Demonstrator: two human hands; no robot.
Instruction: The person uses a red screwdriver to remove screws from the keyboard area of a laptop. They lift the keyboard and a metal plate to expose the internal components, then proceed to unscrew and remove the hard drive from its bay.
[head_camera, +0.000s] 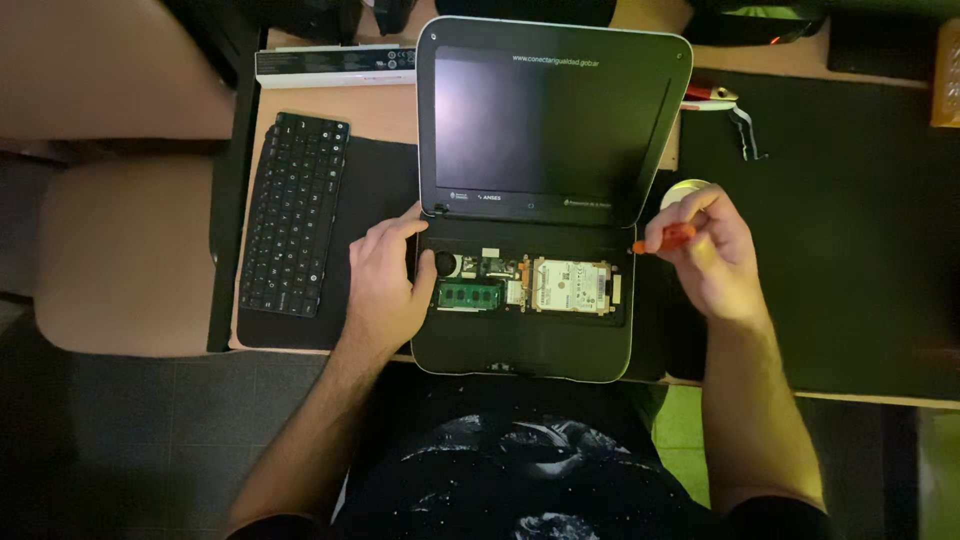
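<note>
A small open laptop (520, 350) lies on the desk with its keyboard removed, so the green memory stick (468, 295) and silver hard drive (571, 286) show. The dark screen (530, 120) leans back. My left hand (385, 280) rests on the base's left edge, thumb near the memory stick. My right hand (712, 245) holds an orange-handled screwdriver (668, 238) whose tip points at the base's right hinge corner.
The detached black keyboard (292, 212) lies to the left on a dark mat. A long white battery pack (335, 65) sits behind it. Red-handled pliers (712, 97) lie at the back right, on a black mat (850, 230). A beige chair seat (120, 255) stands left.
</note>
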